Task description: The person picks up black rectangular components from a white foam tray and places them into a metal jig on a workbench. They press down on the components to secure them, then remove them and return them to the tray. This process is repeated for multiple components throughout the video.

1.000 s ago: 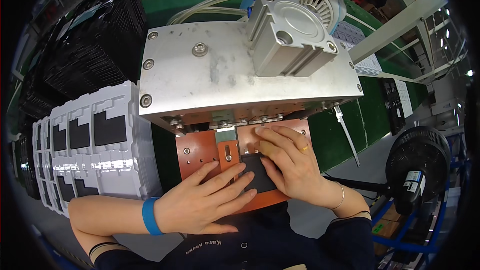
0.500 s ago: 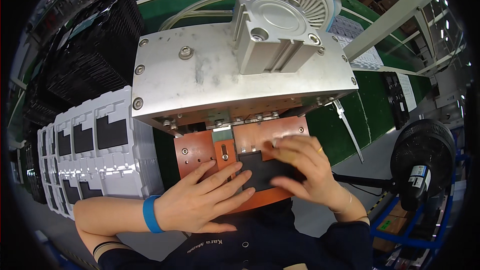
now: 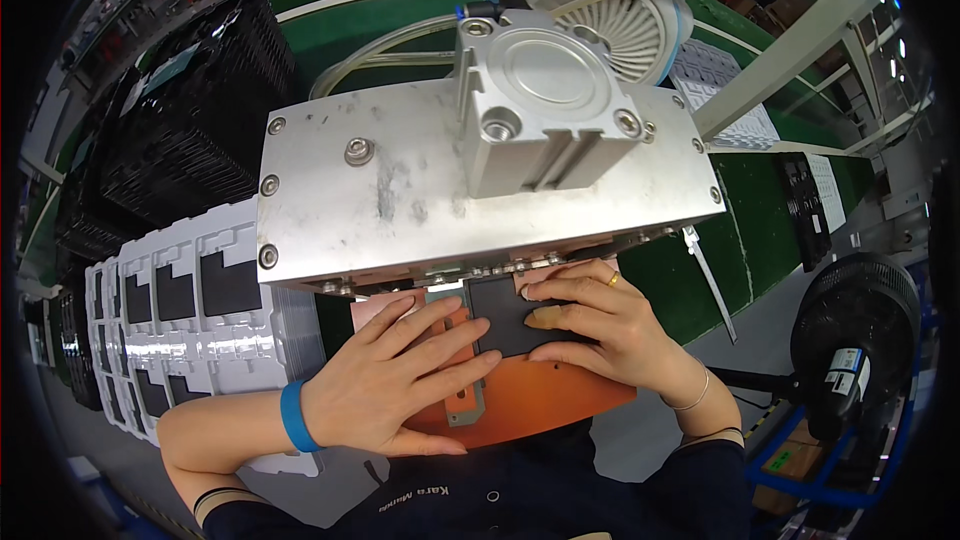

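Note:
A thin black flat piece [image 3: 503, 312] lies on an orange base plate [image 3: 545, 395], its far edge close under the front of a silver metal press [image 3: 330, 180]. My left hand [image 3: 390, 375] is spread flat over the plate's slotted orange and grey guide strip [image 3: 462, 395], fingertips reaching the black piece's left edge. At the other side, my right hand [image 3: 605, 330] has its bent fingers and thumb on the black piece's right part. The right fingers hide that end of the piece.
On the left stand white plastic trays [image 3: 230, 330] holding black pieces, with stacked black trays [image 3: 200, 110] behind. A round silver cylinder block [image 3: 550, 90] tops the press. At right are a black fan [image 3: 855, 340] and a metal ruler-like strip [image 3: 710, 285]; the bench [image 3: 400, 35] is green.
My right hand has come down onto the black piece, which now sits farther in toward the press. My left hand stays spread on the plate. The view has tilted slightly.

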